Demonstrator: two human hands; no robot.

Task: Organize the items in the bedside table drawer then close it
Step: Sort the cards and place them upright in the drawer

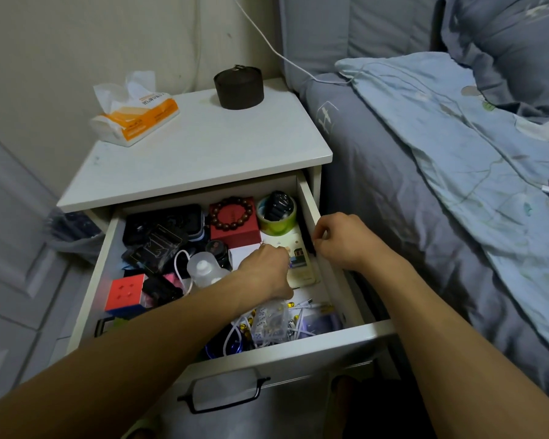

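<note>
Drawer: the drawer (325, 274) of the bedside table (203, 147) is pulled well out, its front with the black handle (224, 396) nearest the camera; it is crowded, so the sorting looks unfinished.
Left hand: the left hand (265, 269) is knuckles-up in the middle of the drawer, fingers bent down over the illustrated card (300, 259) and the white box (243, 253); whether it pinches anything is hidden.
Right hand: the right hand (343, 239) is at the drawer's right wall, fingers curled at the rim; I cannot tell whether it grips the wall or something slim against it.
Back edge: black case (162, 223) at the back left, red box (233, 221) with a bead bracelet (232, 213) on top, green tape roll (276, 218) with a dark watch in it at the back right corner.
Left side: a puzzle cube (126, 293) by the left wall, a clear bottle (203, 269) near the middle.
Front right corner: white cables (298, 318) tangled with dice and small gold pieces.
Risk, snagging: lifting the card could drag the cable loops and scatter the small pieces.
Risk, toppling: the left forearm passes just beside the bottle and could knock it over.
Risk, sliding: the bracelet may slip off its box if that is nudged.
Risk, closing: fingers on the right wall could be pinched; tall items like the watch may catch under the counter.
</note>
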